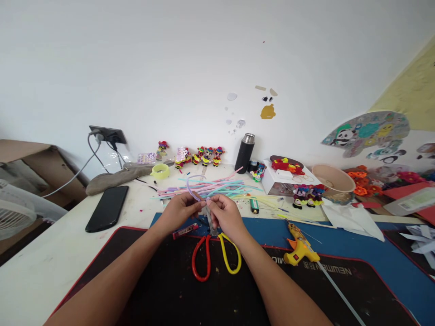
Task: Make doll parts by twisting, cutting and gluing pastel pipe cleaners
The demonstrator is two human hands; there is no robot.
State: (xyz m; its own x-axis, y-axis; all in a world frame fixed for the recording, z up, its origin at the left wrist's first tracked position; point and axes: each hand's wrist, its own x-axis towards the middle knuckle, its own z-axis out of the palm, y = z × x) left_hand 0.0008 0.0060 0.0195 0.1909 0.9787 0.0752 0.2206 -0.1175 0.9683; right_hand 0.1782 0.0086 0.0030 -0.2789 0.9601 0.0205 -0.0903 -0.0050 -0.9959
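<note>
A lilac pipe cleaner (pixel 189 186) runs in a bent loop between my hands. My left hand (pixel 181 210) pinches it with thumb and forefinger. Close beside it, my right hand (pixel 226 216) is closed too, its fingertips on the pipe cleaner's other end. Below the hands lie scissors with one red handle (pixel 194 263) and one yellow handle (pixel 239 262); their blades are partly hidden by my right hand. A small dark red packet (pixel 185 231) sits under my left hand. Behind the hands is a loose pile of pastel pipe cleaners (pixel 217 186).
A yellow glue gun (pixel 302 249) with a long glue stick lies at right on the dark mat (pixel 163 280). A black phone (pixel 107 209) rests at left. Further back stand a black flask (pixel 245 154), a white box (pixel 277 181), several small figures (pixel 208 156) and a tape roll (pixel 160 171).
</note>
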